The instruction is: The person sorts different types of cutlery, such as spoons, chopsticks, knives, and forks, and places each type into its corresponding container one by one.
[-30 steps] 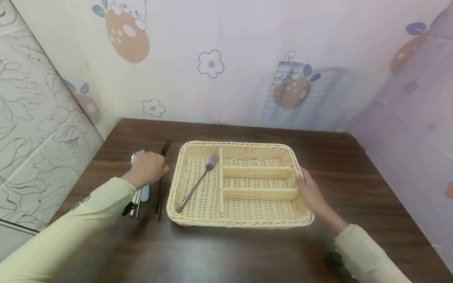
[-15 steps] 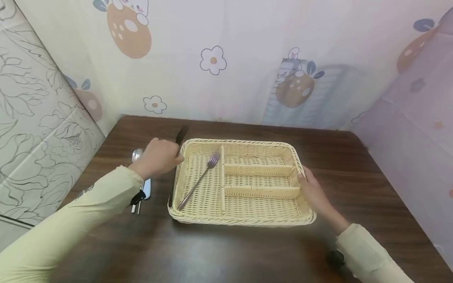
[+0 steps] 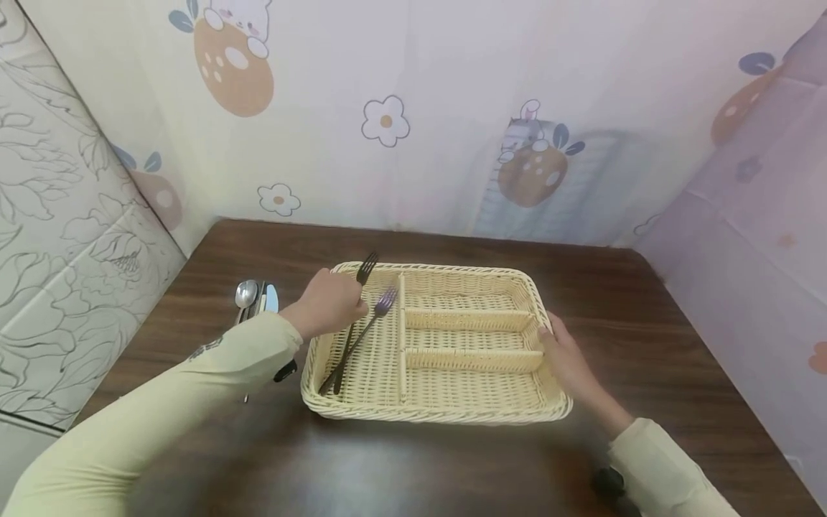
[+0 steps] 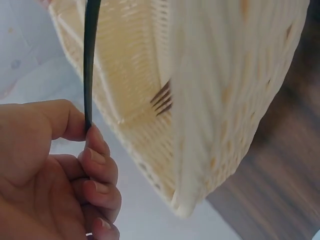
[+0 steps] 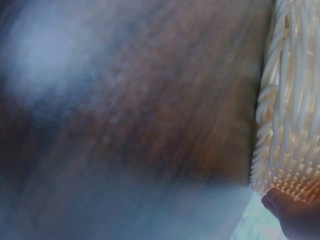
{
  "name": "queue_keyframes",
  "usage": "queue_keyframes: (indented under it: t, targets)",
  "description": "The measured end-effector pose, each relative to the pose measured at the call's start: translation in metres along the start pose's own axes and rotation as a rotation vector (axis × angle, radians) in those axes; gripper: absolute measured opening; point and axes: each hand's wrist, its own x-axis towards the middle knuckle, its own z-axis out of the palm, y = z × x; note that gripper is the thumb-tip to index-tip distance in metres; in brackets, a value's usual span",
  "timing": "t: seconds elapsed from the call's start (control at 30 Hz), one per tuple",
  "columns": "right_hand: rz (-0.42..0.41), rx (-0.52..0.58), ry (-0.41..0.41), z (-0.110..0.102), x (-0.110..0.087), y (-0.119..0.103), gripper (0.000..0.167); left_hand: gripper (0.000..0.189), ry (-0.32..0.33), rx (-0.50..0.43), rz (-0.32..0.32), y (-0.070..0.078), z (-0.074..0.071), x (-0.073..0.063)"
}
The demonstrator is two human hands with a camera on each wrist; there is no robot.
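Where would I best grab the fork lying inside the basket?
Probably by its upper handle, just below the tines, coming from above and the right: the basket walls surround this fork, and in the head view the dark fork held by the left hand crosses it lower down.

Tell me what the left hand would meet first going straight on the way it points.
Probably the long divider: the left hand seems above the lying fork, though its exact height is unclear.
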Motion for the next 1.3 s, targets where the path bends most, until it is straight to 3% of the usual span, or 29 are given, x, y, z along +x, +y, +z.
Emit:
queue_keyframes:
  t: [0.2,0.3,0.73,1.0,1.3]
  targets:
    - [-0.002,0.037,0.010,0.001,0.001,0.002,0.057,0.037,0.070,0.114,0.108,0.003,0.018,0.003]
    - [0.000,0.035,0.006,0.002,0.001,0.003,0.057,0.036,0.068,0.139,0.138,0.005,0.023,0.005]
    - [0.002,0.034,0.020,0.002,-0.001,-0.001,0.057,0.030,-0.092,0.156,0.115,0.009,0.033,0.015]
    - [-0.005,0.016,0.021,0.003,-0.002,0.002,0.056,0.033,-0.238,0.212,0.127,0.010,0.041,0.020]
    - [-0.011,0.017,0.017,0.003,0.000,0.003,0.056,0.032,-0.243,0.168,0.140,0.010,0.042,0.021]
